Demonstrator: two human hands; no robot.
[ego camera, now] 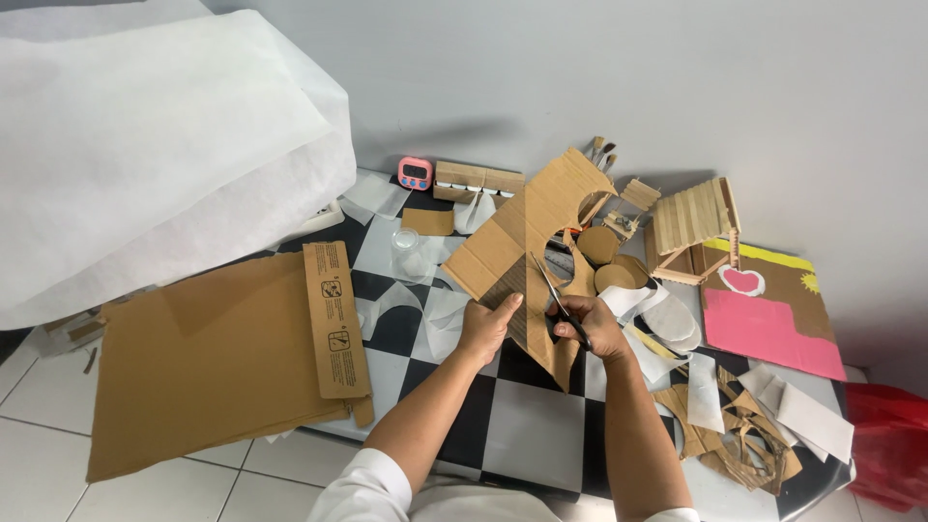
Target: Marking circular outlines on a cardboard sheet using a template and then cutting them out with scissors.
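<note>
My left hand pinches the lower edge of a brown corrugated cardboard piece that stands tilted above the black-and-white checkered table. My right hand grips a pair of black-handled scissors, whose blades point up and left into the cardboard. The cut runs along the sheet between my two hands. A round hole shows in the cardboard's upper right part.
A large flat cardboard sheet lies at the left, half off the table. White fabric is heaped at the upper left. A pink timer, a clear cup, a stick-built little house, a pink painted board and cardboard scraps surround the work.
</note>
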